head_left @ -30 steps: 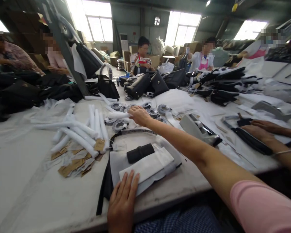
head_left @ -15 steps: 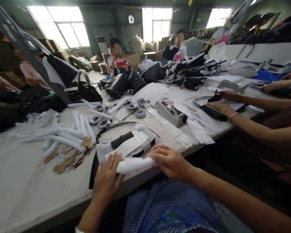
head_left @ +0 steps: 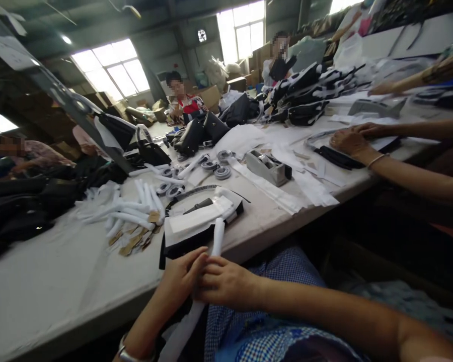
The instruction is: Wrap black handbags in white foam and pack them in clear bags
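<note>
We hold a white roll (head_left: pixel 218 236) just in front of the black bag (head_left: pixel 186 245), left hand (head_left: pixel 179 277) and right hand (head_left: pixel 232 284) both with fingers clamped around the roll; white tubes (head_left: pixel 134 220) lie left of the bag; a tape dispenser (head_left: pixel 266 169) stands right of it.

The gripped roll (head_left: pixel 218 236) is white; beyond, the bag (head_left: pixel 189 245) is black; left, brown tags (head_left: pixel 130 248); right, a grey dispenser (head_left: pixel 266 170); below, blue-and-white checked cloth (head_left: pixel 264 348).
</note>
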A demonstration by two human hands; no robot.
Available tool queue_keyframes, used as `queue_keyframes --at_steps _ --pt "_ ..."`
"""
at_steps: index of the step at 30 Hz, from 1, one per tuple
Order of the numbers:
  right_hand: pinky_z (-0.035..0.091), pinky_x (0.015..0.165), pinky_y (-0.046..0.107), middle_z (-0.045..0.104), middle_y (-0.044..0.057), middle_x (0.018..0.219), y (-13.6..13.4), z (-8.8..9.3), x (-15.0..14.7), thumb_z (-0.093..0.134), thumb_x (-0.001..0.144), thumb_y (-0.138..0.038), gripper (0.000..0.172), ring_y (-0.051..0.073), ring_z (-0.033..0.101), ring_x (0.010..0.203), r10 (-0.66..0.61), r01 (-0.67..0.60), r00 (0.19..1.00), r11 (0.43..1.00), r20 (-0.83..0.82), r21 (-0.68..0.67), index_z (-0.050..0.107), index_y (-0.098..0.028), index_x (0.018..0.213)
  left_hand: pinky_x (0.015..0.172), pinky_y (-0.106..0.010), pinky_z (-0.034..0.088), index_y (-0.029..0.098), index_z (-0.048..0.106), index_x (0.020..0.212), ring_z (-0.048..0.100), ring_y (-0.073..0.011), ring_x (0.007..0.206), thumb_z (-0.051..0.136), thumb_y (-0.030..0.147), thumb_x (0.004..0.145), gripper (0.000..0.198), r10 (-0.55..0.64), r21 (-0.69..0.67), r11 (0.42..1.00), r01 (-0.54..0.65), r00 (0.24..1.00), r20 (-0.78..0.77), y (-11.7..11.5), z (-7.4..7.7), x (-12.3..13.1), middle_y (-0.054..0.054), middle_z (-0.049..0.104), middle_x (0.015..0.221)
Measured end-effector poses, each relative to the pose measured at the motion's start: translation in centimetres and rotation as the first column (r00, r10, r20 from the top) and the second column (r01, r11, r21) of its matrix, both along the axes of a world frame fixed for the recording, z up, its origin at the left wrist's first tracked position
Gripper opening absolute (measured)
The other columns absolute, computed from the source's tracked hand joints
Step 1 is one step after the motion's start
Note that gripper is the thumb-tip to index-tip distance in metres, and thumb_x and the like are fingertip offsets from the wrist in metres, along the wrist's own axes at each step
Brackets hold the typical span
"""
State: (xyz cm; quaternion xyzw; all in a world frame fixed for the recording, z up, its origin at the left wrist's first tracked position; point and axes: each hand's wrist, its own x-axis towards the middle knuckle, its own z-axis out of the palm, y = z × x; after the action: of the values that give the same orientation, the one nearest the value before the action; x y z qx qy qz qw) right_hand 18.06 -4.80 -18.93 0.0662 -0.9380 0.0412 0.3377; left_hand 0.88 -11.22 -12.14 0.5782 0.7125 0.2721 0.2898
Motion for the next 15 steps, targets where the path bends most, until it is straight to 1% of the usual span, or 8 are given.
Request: queue_keyframes --at_steps 3,6,8,10,11,12,13,15 --pt "0.034 0.113 0.045 0.071 -0.001 0.105 -0.9 -0.4 -1.4 0.053 0.100 -0.023 0.019 0.018 0.059 0.106 0.077 -0.076 0.995 0.997 -0.055 0.017 0.071 -0.025 0.107 0.095 -0.039 0.053 0.019 0.070 0.120 0.069 -0.0269 0.102 0.055 0.058 0.090 0.052 0.030 -0.167 0.986 0.026 0.944 0.327 -0.3 -1.1 1.1 -0.009 0.074 0.114" --pt "0.039 0.110 0.039 0.073 -0.001 0.100 -1.1 -0.7 -1.4 0.056 0.098 -0.021 0.016 0.016 0.061 0.104 0.122 -0.121 0.990 0.992 -0.067 0.023 0.071 -0.023 0.102 0.089 -0.036 0.054 0.019 0.064 0.128 0.070 -0.0238 0.096 0.061 0.054 0.088 0.053 0.160 -0.287 0.957 0.036 0.760 0.630 -0.4 -1.9 1.3 -0.010 0.074 0.112" --pt "0.040 0.110 0.036 0.074 0.000 0.104 -1.0 -0.6 -0.6 0.056 0.098 -0.018 0.015 0.015 0.062 0.108 0.169 -0.171 0.979 0.985 -0.112 -0.010 0.071 -0.020 0.102 0.084 -0.034 0.055 0.017 0.063 0.129 0.070 -0.0230 0.093 0.064 0.052 0.087 0.055 0.200 -0.302 0.953 0.025 0.697 0.689 -0.5 -2.3 1.1 -0.011 0.074 0.109" --pt "0.044 0.108 0.035 0.074 0.002 0.107 -0.8 -0.5 0.5 0.056 0.097 -0.017 0.016 0.016 0.063 0.108 0.158 -0.191 0.967 0.968 -0.199 -0.162 0.069 -0.019 0.106 0.084 -0.035 0.055 0.016 0.063 0.129 0.069 -0.0237 0.096 0.063 0.051 0.087 0.054 0.184 -0.263 0.965 -0.008 0.734 0.654 -0.5 -2.8 0.7 -0.011 0.074 0.110" --pt "0.047 0.105 0.034 0.074 0.003 0.107 -0.7 -0.5 1.1 0.055 0.097 -0.019 0.016 0.016 0.065 0.106 0.094 -0.164 0.968 0.937 -0.231 -0.308 0.069 -0.020 0.107 0.087 -0.037 0.055 0.016 0.063 0.128 0.068 -0.0246 0.100 0.063 0.051 0.088 0.053 0.165 -0.221 0.975 -0.036 0.781 0.602 -0.5 -3.1 0.4 -0.011 0.073 0.113" --pt "0.051 0.099 0.034 0.073 0.005 0.104 -0.6 -0.5 1.6 0.055 0.098 -0.021 0.016 0.017 0.066 0.102 -0.012 -0.108 0.972 0.865 -0.234 -0.491 0.068 -0.021 0.107 0.091 -0.038 0.054 0.017 0.064 0.128 0.067 -0.0256 0.105 0.062 0.050 0.088 0.052 0.147 -0.165 0.984 -0.070 0.843 0.518 -0.4 -3.3 0.1 -0.011 0.072 0.116" --pt "0.055 0.091 0.033 0.073 0.005 0.101 -0.4 -0.6 1.9 0.056 0.097 -0.025 0.015 0.017 0.068 0.095 -0.131 -0.036 0.972 0.731 -0.193 -0.681 0.068 -0.021 0.106 0.094 -0.039 0.053 0.018 0.065 0.126 0.066 -0.0263 0.109 0.062 0.049 0.088 0.050 0.133 -0.091 0.990 -0.105 0.908 0.396 -0.3 -3.6 -0.2 -0.010 0.072 0.118" --pt "0.059 0.075 0.031 0.070 0.006 0.098 0.2 -1.0 2.2 0.060 0.095 -0.035 0.019 0.017 0.070 0.079 -0.285 0.062 0.958 0.319 -0.033 -0.946 0.064 -0.021 0.106 0.096 -0.040 0.052 0.021 0.069 0.121 0.065 -0.0259 0.110 0.062 0.046 0.088 0.042 0.123 0.108 0.986 -0.127 0.991 0.045 -0.2 -4.3 -0.7 -0.009 0.071 0.118"
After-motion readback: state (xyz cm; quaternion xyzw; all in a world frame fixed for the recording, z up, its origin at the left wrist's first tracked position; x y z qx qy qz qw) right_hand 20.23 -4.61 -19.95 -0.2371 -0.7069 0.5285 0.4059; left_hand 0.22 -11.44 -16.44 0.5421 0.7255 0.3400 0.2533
